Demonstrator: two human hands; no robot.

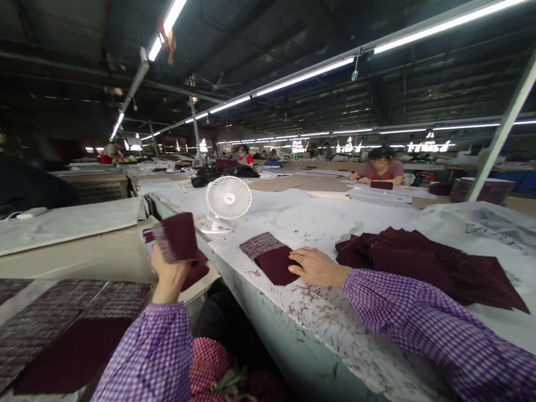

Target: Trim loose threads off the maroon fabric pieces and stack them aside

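Note:
My left hand [166, 278] is closed around a maroon fabric piece [181, 234] with a speckled strip along one side, raised over the bin at the table's left edge. On the white-covered table lies a second fabric piece [277, 265], half maroon and half speckled. The fingertips of my right hand [316, 266] rest on its right edge, fingers stretched out and nothing gripped. Right of that hand, a spread pile of maroon fabric pieces [413, 257] lies partly behind my sleeve.
A small white fan [228, 199] stands near the table's left edge. Lower left, speckled and maroon panels [64, 327] lie in rows. A cream bin [209, 277] stands beside the table. A clear plastic sheet [504, 228] lies at right. Across the table a person [383, 167] works.

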